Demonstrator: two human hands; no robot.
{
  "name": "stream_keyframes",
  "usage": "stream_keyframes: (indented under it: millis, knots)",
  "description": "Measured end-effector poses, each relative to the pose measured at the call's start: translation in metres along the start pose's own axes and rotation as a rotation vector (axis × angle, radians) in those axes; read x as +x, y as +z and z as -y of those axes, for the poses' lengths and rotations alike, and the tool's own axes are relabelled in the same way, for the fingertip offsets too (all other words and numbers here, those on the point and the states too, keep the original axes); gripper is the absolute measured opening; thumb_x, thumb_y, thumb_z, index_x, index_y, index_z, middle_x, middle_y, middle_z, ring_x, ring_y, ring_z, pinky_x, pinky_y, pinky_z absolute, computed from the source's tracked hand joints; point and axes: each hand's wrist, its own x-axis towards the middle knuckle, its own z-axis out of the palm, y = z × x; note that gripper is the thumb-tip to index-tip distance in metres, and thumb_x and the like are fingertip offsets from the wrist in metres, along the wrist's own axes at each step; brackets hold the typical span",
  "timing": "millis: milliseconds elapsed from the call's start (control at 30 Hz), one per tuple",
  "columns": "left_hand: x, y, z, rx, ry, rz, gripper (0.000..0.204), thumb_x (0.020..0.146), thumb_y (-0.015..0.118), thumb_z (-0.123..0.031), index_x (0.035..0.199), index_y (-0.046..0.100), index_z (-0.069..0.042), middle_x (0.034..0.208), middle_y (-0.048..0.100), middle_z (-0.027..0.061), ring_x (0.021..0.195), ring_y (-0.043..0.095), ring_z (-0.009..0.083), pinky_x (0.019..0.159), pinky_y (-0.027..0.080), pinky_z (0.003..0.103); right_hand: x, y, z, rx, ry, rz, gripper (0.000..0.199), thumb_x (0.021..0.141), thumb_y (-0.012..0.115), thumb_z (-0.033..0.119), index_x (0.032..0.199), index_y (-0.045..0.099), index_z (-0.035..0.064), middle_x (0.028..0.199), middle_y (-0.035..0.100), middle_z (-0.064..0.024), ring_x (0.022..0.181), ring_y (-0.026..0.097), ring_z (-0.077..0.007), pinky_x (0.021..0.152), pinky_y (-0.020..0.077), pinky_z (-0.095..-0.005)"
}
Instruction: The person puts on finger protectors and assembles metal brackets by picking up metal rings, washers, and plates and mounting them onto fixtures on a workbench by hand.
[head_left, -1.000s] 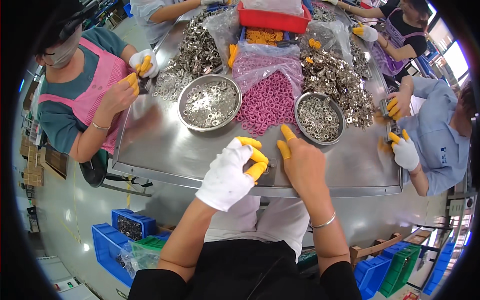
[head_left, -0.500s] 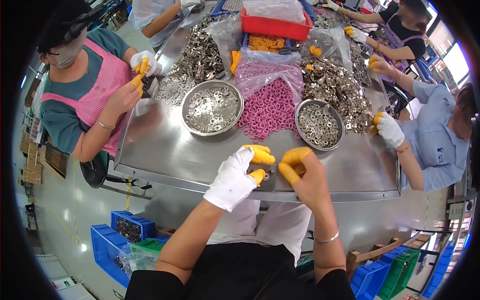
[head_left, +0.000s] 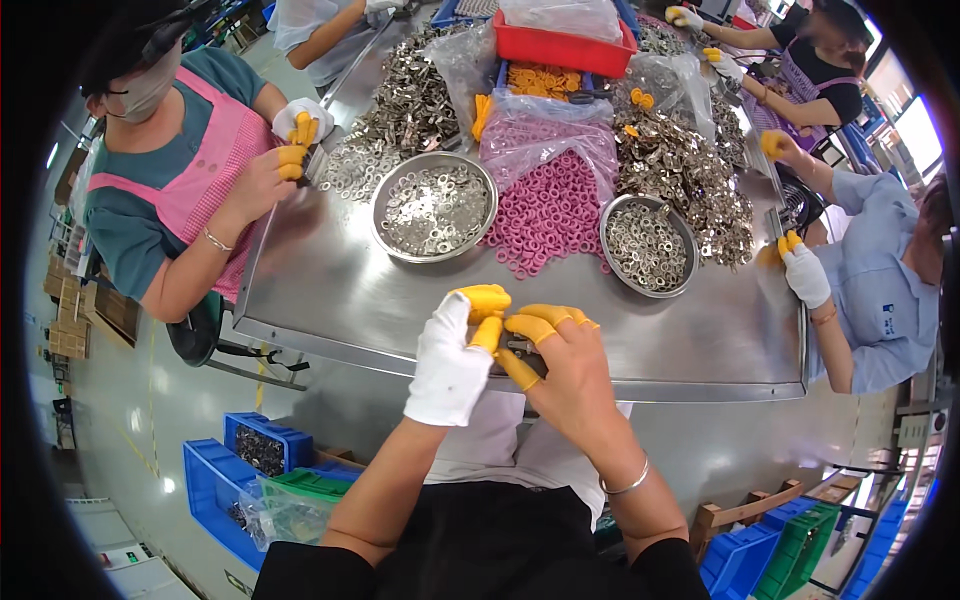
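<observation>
My left hand [head_left: 452, 355], in a white glove with yellow finger covers, is closed above the near table edge. Its thumb and fingertips press together; whatever they pinch is hidden. Bare except for yellow covers, my right hand [head_left: 568, 372] reaches in beside it. The right thumb and forefinger stand apart, fingertips close to the left thumb. Between them shows a small metal part [head_left: 521, 346] on a dark plate, mostly covered by my hands. Beyond my hands lie a heap of pink rings [head_left: 545, 215], a steel bowl of metal washers [head_left: 433, 208] and a smaller bowl of metal rings [head_left: 650, 246].
The steel table [head_left: 330, 285] also bears heaps of metal clips [head_left: 690, 190], a red bin [head_left: 565, 45] and orange parts [head_left: 545, 80]. Co-workers sit left [head_left: 190, 170] and right [head_left: 860, 270], with others farther back. Blue crates [head_left: 215, 500] stand on the floor.
My right hand has moved left, close to my left hand, its fingers stretching out. My left hand has shifted slightly left and its fingertips have come together.
</observation>
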Motion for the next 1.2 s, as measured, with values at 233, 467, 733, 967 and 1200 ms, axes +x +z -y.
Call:
stream_keyframes:
  millis: [233, 467, 733, 967, 1200]
  knots:
    - [0.035, -0.051, -0.011, 0.707, 0.374, -0.264, 0.019, 0.076, 0.070, -0.003, 0.094, 0.067, -0.007, 0.091, 0.064, 0.0081, 0.072, 0.061, 0.0248, 0.067, 0.050, 0.034, -0.031, -0.049, -0.056, -0.289, 0.176, -0.248, 0.037, 0.076, 0.068, 0.002, 0.112, 0.064, 0.0091, 0.124, 0.059, -0.0128, 0.107, 0.056, -0.0301, 0.095, 0.0437, -0.0404]
    - [0.129, -0.052, 0.001, 1.066, 0.494, -0.221, 0.011, 0.080, 0.063, -0.009, 0.091, 0.064, -0.007, 0.089, 0.064, 0.0116, 0.073, 0.062, 0.0324, 0.068, 0.050, 0.042, -0.008, -0.066, -0.080, -0.482, 0.201, -0.202, 0.024, 0.084, 0.065, 0.005, 0.108, 0.068, 0.0031, 0.128, 0.058, -0.0165, 0.115, 0.056, -0.0345, 0.109, 0.0355, -0.0467]
    - [0.140, -0.050, 0.008, 0.989, 0.305, -0.202, 0.020, 0.082, 0.054, -0.006, 0.102, 0.057, -0.008, 0.099, 0.065, 0.0138, 0.081, 0.065, 0.0366, 0.074, 0.050, 0.045, -0.005, -0.061, -0.090, -0.356, 0.237, -0.198, 0.012, 0.085, 0.068, 0.011, 0.092, 0.070, 0.0025, 0.119, 0.064, -0.0133, 0.103, 0.060, -0.0319, 0.100, 0.0423, -0.0433]
    - [0.083, -0.027, -0.011, 0.723, 0.453, -0.220, 0.025, 0.085, 0.051, 0.002, 0.108, 0.056, -0.005, 0.093, 0.066, 0.0121, 0.075, 0.061, 0.0319, 0.071, 0.049, 0.040, -0.003, -0.068, -0.076, -0.065, 0.389, -0.236, 0.011, 0.085, 0.067, 0.010, 0.092, 0.065, 0.0026, 0.103, 0.065, -0.0121, 0.084, 0.061, -0.0302, 0.078, 0.0490, -0.0387]
    - [-0.003, 0.022, 0.005, 0.802, 0.543, 0.067, 0.020, 0.080, 0.064, -0.006, 0.099, 0.061, -0.008, 0.094, 0.062, 0.0092, 0.074, 0.062, 0.0305, 0.067, 0.050, 0.039, -0.025, -0.006, -0.045, -0.247, 0.289, -0.145, 0.011, 0.084, 0.069, 0.013, 0.092, 0.064, 0.0072, 0.087, 0.063, -0.0070, 0.066, 0.059, -0.0260, 0.059, 0.0479, -0.0355]
